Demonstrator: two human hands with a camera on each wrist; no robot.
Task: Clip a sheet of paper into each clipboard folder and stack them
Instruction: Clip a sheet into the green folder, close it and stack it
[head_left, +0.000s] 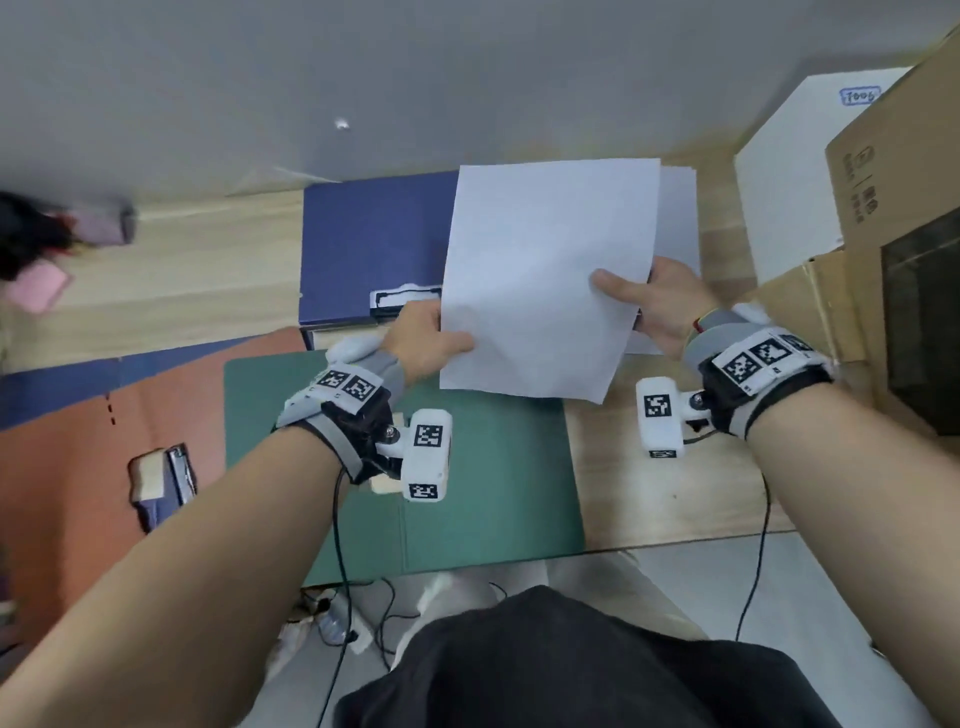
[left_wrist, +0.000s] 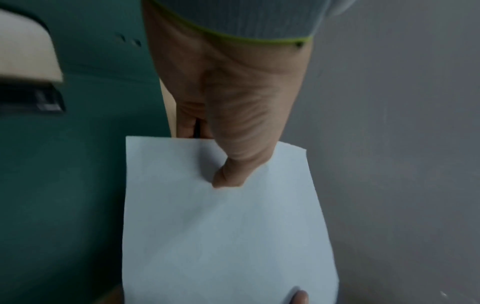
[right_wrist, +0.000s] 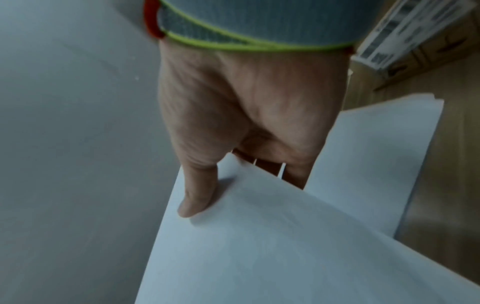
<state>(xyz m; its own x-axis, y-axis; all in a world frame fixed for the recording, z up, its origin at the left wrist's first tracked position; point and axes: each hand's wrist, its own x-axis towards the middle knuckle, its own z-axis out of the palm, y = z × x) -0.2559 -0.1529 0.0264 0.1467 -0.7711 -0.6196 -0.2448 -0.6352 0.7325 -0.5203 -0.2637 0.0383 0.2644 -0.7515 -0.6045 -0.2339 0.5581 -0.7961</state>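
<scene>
1. I have one sheet of paper pinched in both hands and lifted clear of the desk. My left hand clamps its left edge, thumb on top and fingers beneath, and my right hand clamps the right edge the same way. I hold both sides, I judge, so the sheet stays flat and I can steer it square.

2. The green folder is my landmark; it lies open, nearest me. The sheet hangs over its far right corner, tilted, with its near edge above the green board.

3. The green folder's clip shows only in the left wrist view, to the left of my hand; I cannot tell if it is raised.

4. The paper stack lies beyond the green folder to the right, partly under the sheet, close enough to draw from.

5. A blue folder lies just beyond the green folder, and an orange folder to its left, overlapped by it. I judge they are spread out so each clip stays within reach.

6. Next, I think, the sheet's edge must go under the clip.
</scene>
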